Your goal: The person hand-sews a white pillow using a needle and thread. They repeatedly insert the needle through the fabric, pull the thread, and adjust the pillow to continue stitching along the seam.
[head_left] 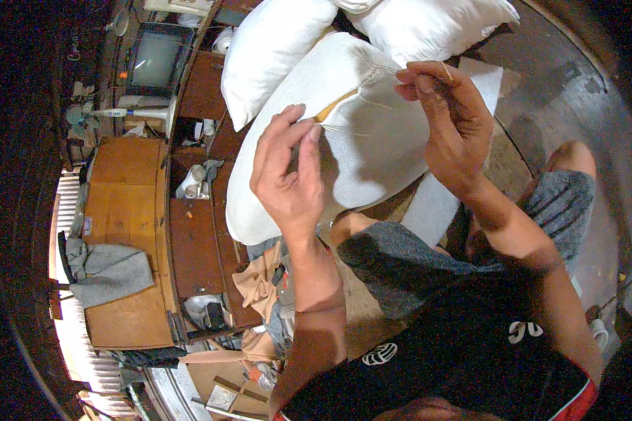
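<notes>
A large white cushion (379,154) lies in front of me, with a long slit in its cover. Yellowish filling (335,107) shows through the gap. At the near end of the slit, my left hand (288,168) is closed, thumb and forefinger pinching the fabric edge. My right hand (453,123) is raised over the cushion's right side, its thumb and fingers pinched together. Fine thread (378,105) stretches across the cover toward it. A thin pale tip sticks up by its fingers; whether that is a needle I cannot tell.
White stuffed pillows (277,52) lie beyond the cushion. My bent legs in grey shorts (400,263) are below it. To the left stand a wooden cabinet (126,231), a grey cloth (112,272) draped on it, a television (160,59) and a small fan (81,116). Tan cloth (260,281) hangs near my left forearm.
</notes>
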### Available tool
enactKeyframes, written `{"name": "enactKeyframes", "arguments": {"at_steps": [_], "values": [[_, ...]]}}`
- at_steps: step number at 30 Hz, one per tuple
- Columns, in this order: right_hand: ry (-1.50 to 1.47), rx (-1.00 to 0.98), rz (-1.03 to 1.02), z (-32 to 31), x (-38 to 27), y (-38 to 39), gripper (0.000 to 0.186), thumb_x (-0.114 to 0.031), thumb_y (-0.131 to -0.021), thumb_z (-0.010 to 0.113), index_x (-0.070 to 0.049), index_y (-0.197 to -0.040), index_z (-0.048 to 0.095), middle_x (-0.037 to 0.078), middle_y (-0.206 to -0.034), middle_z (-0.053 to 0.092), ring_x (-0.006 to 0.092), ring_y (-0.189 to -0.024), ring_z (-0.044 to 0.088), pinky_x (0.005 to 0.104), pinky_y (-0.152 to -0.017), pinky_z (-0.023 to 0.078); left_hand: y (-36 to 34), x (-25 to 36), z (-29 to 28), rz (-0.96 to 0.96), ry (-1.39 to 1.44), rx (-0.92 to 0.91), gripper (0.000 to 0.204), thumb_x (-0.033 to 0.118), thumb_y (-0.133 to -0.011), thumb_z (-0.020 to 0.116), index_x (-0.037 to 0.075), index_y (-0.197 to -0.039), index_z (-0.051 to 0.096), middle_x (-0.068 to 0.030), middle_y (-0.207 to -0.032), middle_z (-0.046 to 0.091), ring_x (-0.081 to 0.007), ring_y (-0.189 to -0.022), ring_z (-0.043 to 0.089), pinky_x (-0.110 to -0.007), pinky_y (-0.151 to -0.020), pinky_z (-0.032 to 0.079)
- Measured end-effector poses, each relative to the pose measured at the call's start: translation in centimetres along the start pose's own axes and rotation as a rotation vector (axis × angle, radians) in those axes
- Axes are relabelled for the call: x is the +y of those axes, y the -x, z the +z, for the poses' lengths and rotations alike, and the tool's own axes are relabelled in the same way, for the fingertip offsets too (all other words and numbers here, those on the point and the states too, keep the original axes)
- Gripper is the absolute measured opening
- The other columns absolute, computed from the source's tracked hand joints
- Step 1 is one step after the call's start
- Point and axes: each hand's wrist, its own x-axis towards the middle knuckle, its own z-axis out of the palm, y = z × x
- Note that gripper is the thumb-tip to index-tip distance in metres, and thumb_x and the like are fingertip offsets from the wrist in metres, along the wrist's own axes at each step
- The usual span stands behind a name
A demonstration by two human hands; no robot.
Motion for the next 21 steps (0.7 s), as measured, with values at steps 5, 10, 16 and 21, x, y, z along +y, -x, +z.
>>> {"name": "enactKeyframes", "arguments": {"at_steps": [5,10,16,21], "values": [[-0.108,0.006,0.016,0.3,0.1,0.2,0.019,-0.004,-0.104,0.060,0.000,-0.121,0.066,0.007,-0.112,0.072,0.0132,-0.102,0.067,0.0273,-0.090,0.054,-0.1,0.9,0.3,-0.161,0.431,0.234,0.017,0.002,-0.093,0.070,0.000,-0.109,0.070,-0.0178,-0.126,0.070,-0.0258,-0.115,0.066,-0.039,-0.102,0.050],[-0.032,-0.004,0.102,0.1,-0.6,0.4,0.019,-0.004,-0.103,0.060,0.001,-0.120,0.067,0.007,-0.111,0.072,0.0132,-0.098,0.067,0.0275,-0.088,0.055,0.1,1.1,0.8,0.051,-0.086,0.034,0.017,-0.001,-0.088,0.073,0.000,-0.105,0.074,-0.0157,-0.120,0.072,-0.0269,-0.115,0.066,-0.039,-0.104,0.049],[-0.020,-0.007,0.089,0.3,-0.6,0.6,0.018,-0.005,-0.103,0.060,0.001,-0.119,0.068,0.006,-0.107,0.072,0.0133,-0.095,0.068,0.0275,-0.086,0.055,0.7,0.2,0.6,-0.026,-0.079,0.221,0.010,0.000,-0.094,0.067,-0.002,-0.102,0.073,-0.0132,-0.105,0.075,-0.0234,-0.101,0.069,-0.036,-0.096,0.052],[0.001,-0.010,0.074,0.2,-0.6,0.7,0.018,-0.005,-0.103,0.060,0.000,-0.119,0.068,0.006,-0.107,0.072,0.0130,-0.095,0.067,0.0275,-0.086,0.055,1.0,0.7,1.0,-0.214,0.052,0.356,0.009,0.004,-0.097,0.068,-0.002,-0.102,0.070,-0.0117,-0.104,0.074,-0.0195,-0.096,0.068,-0.032,-0.091,0.052]]}}
